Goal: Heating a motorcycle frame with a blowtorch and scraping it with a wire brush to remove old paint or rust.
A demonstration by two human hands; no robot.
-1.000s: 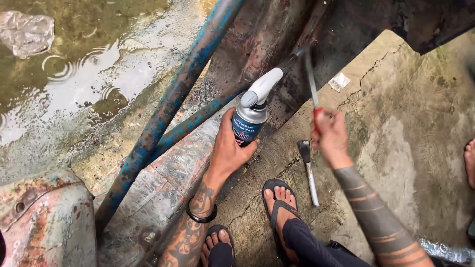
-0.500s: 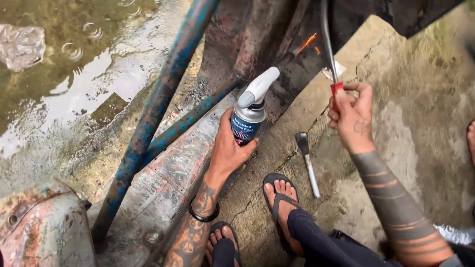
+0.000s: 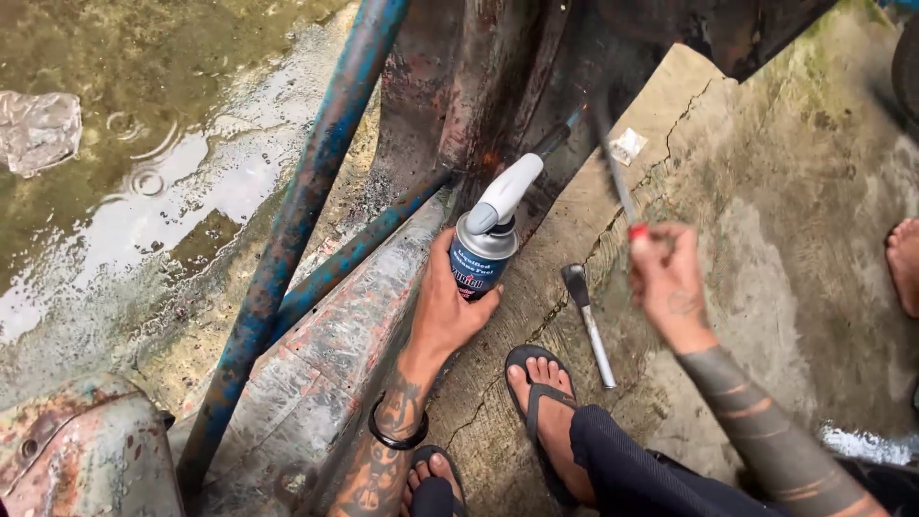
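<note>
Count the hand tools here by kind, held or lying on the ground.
Gas torch canisters with white nozzle: 1, in the left hand
Red-handled thin metal tools: 1, in the right hand
Flat-bladed metal tools on the concrete: 1
Total: 3

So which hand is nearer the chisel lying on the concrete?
Right. The right hand, gripping a red-handled tool, hovers just beside the chisel; the left hand holds the torch canister farther off.

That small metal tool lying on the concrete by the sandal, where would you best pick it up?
Grip the metal tool by its slim straight shank, near the middle, coming down from above with fingers across it. It lies flat on the concrete, wider dark head pointing away, with bare ground either side between the sandalled foot and the right hand.
</note>
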